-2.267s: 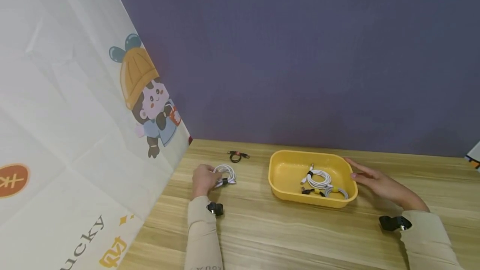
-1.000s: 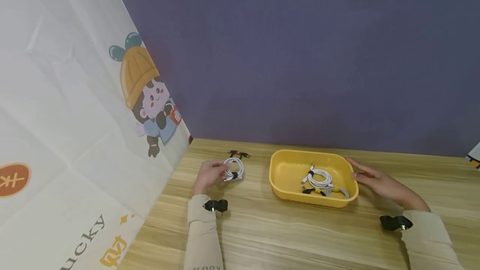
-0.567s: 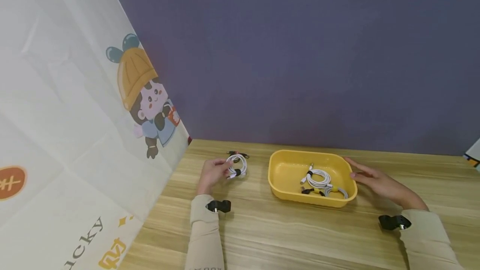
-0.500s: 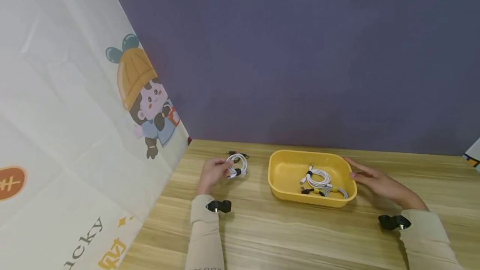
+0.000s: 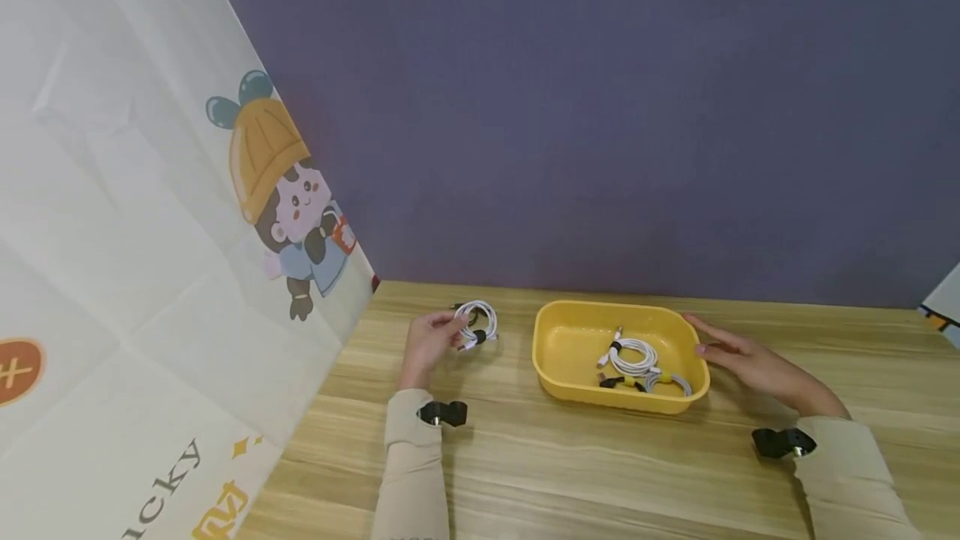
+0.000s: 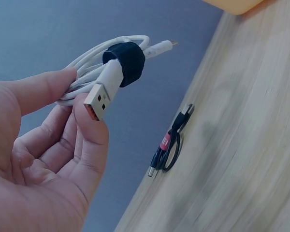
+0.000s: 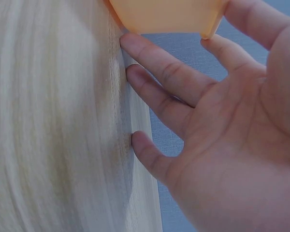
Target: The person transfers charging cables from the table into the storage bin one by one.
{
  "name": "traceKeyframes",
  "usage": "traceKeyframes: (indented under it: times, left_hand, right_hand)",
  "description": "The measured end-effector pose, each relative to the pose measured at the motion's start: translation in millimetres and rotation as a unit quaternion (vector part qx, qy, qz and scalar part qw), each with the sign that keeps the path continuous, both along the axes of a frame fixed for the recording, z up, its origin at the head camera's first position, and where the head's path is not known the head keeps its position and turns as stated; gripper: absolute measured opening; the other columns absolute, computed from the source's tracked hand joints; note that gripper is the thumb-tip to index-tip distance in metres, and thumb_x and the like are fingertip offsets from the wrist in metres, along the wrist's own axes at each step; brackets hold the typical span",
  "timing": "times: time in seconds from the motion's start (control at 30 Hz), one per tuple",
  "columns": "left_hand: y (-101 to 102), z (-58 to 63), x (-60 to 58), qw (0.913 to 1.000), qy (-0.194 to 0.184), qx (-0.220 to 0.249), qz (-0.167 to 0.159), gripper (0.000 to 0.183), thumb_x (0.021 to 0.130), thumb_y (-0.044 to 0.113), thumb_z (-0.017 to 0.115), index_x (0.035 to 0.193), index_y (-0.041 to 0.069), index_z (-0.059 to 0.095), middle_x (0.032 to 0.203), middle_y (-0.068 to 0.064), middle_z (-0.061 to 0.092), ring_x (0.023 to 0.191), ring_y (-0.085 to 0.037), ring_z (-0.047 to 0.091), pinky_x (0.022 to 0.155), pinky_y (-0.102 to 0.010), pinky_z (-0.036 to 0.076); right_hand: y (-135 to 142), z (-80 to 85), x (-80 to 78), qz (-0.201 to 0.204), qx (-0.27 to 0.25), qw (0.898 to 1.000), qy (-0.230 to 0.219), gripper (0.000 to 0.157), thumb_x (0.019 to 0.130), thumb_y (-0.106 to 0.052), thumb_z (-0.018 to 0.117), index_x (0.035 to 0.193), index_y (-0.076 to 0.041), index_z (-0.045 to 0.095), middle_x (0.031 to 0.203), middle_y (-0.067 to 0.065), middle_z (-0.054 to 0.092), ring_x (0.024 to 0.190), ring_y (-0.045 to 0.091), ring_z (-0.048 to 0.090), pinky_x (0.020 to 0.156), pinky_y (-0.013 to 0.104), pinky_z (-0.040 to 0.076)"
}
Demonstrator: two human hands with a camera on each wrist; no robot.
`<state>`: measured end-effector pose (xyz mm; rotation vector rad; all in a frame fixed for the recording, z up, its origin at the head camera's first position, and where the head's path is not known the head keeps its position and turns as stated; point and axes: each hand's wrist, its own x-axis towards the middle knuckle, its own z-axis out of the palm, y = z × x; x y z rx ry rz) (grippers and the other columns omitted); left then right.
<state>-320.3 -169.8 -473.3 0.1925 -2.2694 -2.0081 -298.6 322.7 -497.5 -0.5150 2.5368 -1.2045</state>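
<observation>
My left hand (image 5: 426, 347) pinches a coiled white USB cable (image 6: 110, 76) between thumb and fingers, raised over the table. A black strap (image 6: 125, 65) binds the coil, and its USB plug points toward the wrist camera. Behind it on the table lies a short black cable (image 6: 176, 126) with a red tie, partly covered by the white coil in the head view. My right hand (image 5: 761, 369) has its fingers stretched out against the right end of a yellow box (image 5: 546, 340), thumb at the rim. Inside are a white cable (image 5: 630, 371), a grey cable (image 5: 682, 382) and a black plug (image 5: 611, 382).
The wooden table (image 5: 540, 473) ends at a dark blue wall panel (image 5: 570, 123) behind the box. A white printed sheet (image 5: 150, 232) with a cartoon figure borders the left side. Black wrist cameras (image 5: 442, 412) sit on both sleeves.
My left hand has lifted the white cable off the table and moved it away from me and slightly right, in front of the black cable. My right hand has stayed at the box.
</observation>
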Motion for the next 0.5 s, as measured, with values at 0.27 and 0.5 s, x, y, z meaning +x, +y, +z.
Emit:
traceKeyframes:
  times: [0.27, 0.5]
  left_hand:
    - [6, -1.5, -4.2, 0.9995, 0.014, 0.025, 0.009, 0.024, 0.085, 0.015, 0.074, 0.101, -0.002, 0.071, 0.081, -0.008, 0.070, 0.064, -0.009, 0.061, 0.061, -0.021, 0.057]
    - [19, 2.5, -5.7, 0.9982, 0.042, 0.041, 0.009, 0.022, 0.085, 0.012, 0.073, 0.098, -0.005, 0.070, 0.083, -0.014, 0.071, 0.061, -0.009, 0.061, 0.058, -0.020, 0.058]
  right_hand:
    - [-2, -0.7, 1.0, -0.007, -0.003, 1.000, 0.011, 0.061, 0.103, -0.040, 0.041, 0.155, -0.032, 0.009, 0.159, 0.020, 0.017, 0.136, 0.051, 0.032, 0.095, 0.071, 0.041]
    - [-1, -1.0, -0.6, -0.009, 0.000, 1.000, 0.003, 0.062, 0.103, -0.042, 0.039, 0.155, -0.030, 0.008, 0.160, 0.021, 0.014, 0.137, 0.051, 0.030, 0.099, 0.068, 0.041]
